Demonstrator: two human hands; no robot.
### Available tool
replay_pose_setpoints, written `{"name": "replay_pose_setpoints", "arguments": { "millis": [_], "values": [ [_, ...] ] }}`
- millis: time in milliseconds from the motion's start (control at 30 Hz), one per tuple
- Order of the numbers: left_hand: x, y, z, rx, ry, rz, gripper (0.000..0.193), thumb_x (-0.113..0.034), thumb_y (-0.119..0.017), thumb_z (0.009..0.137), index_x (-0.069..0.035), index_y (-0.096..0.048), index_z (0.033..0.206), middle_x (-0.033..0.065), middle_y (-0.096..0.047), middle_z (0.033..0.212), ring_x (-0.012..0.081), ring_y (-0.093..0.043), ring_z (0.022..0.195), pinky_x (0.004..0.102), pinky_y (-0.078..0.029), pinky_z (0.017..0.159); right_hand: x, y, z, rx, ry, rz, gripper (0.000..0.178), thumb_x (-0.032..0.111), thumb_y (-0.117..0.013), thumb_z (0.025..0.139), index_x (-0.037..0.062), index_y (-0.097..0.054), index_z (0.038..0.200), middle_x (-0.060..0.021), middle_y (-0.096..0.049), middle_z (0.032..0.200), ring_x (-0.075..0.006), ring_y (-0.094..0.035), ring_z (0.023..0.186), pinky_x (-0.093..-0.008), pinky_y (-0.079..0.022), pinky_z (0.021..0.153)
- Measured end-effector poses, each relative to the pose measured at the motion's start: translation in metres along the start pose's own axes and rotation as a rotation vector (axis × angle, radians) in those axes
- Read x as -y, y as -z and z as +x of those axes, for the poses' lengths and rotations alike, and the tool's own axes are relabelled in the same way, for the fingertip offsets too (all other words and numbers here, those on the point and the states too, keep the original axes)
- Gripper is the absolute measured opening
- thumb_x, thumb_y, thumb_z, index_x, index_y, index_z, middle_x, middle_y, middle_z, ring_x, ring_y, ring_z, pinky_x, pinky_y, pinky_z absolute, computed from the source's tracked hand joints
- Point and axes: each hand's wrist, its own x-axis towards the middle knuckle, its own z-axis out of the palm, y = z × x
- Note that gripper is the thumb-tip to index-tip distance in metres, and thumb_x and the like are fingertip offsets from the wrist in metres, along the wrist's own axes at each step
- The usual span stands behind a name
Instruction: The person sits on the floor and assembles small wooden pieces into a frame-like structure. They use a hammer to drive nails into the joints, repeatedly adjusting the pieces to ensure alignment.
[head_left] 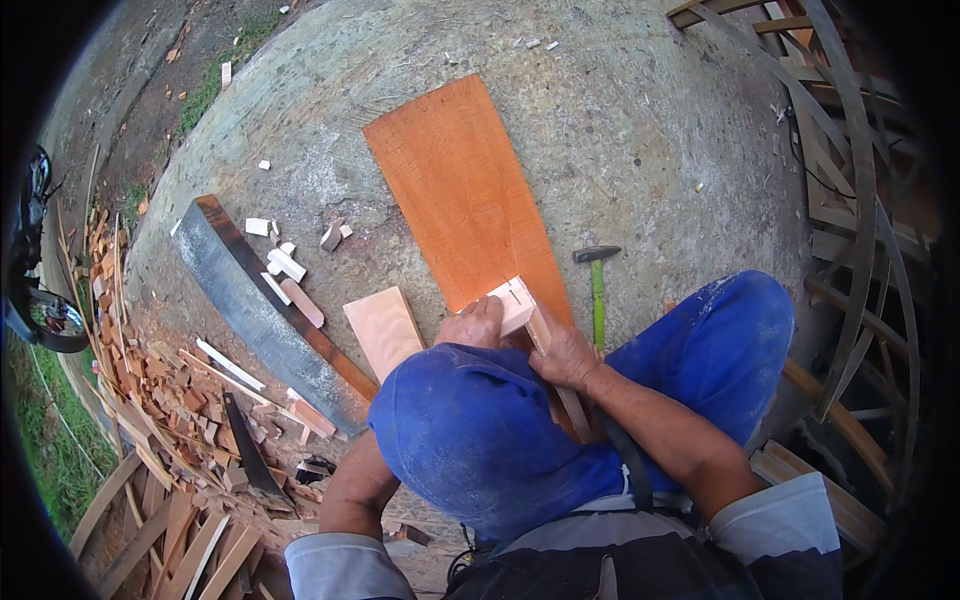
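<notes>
A pale wooden block with a dark slit or line across its top is held between my hands, over the near end of a long orange-brown board. My left hand is closed against the block's left side. On its right side my right hand grips it, fingers wrapped round. My blue-clad knee hides the lower part of the block and some of my left hand's fingers. Right of the board lies a hammer with a green handle. A light plank piece rests just left of my left hand.
A long grey beam with a brown edge lies to the left, near several white and pinkish offcuts. Beyond it are a handsaw and a heap of wood scraps. Curved wooden strips stand at the right. A motorcycle wheel shows far left.
</notes>
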Motion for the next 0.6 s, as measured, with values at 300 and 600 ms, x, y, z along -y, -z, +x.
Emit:
{"name": "replay_pose_setpoints", "arguments": {
  "millis": [300, 600],
  "values": [
    [0.014, -0.002, 0.001, -0.01, -0.159, 0.251, 0.03, -0.023, -0.075, 0.086, -0.003, -0.06, 0.102, 0.0184, -0.074, 0.095, 0.0372, -0.075, 0.09, 0.0496, -0.059, 0.076, -0.013, -0.011, -0.007, -0.022, 0.033, -0.019, 0.084, 0.016, -0.068, 0.077, 0.0081, -0.035, 0.154, -0.036, -0.068, 0.111, -0.0543, -0.066, 0.107, -0.0572, -0.052, 0.099],
    [0.004, -0.007, 0.0, -0.042, -0.127, 0.365, 0.026, -0.026, -0.073, 0.086, -0.007, -0.063, 0.1, 0.0193, -0.073, 0.082, 0.0395, -0.074, 0.082, 0.0512, -0.058, 0.074, -0.005, 0.01, 0.015, 0.152, 0.06, -0.09, 0.088, 0.034, -0.084, 0.075, 0.0078, -0.046, 0.15, -0.0273, -0.07, 0.124, -0.046, -0.067, 0.117, -0.0518, -0.054, 0.1]
  ]
}}
